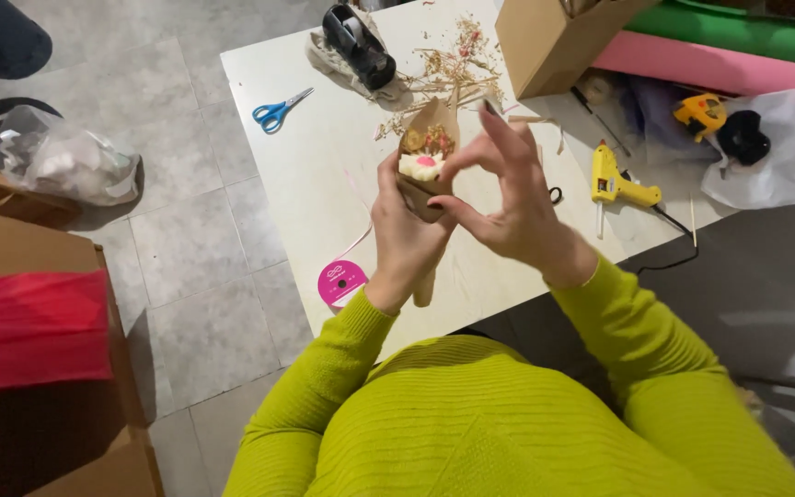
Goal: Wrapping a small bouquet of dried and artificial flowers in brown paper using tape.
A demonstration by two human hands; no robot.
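Note:
My left hand (404, 230) grips a small brown paper cone bouquet (429, 158) above the white table (324, 156). Inside the cone sit a white and red flower and dried yellow sprigs. My right hand (508, 193) is at the cone's right edge, thumb touching the paper and fingers spread upward. The cone's pointed tail sticks out below my left wrist. Both sleeves are lime green.
On the table lie blue scissors (280, 109), a black tape dispenser (359, 44), scattered dried stems (448, 69), a cardboard box (554, 41), a yellow glue gun (616, 184) and a pink ribbon spool (341, 281). Pink and green rolls (720, 55) lie far right. Boxes stand left on the floor.

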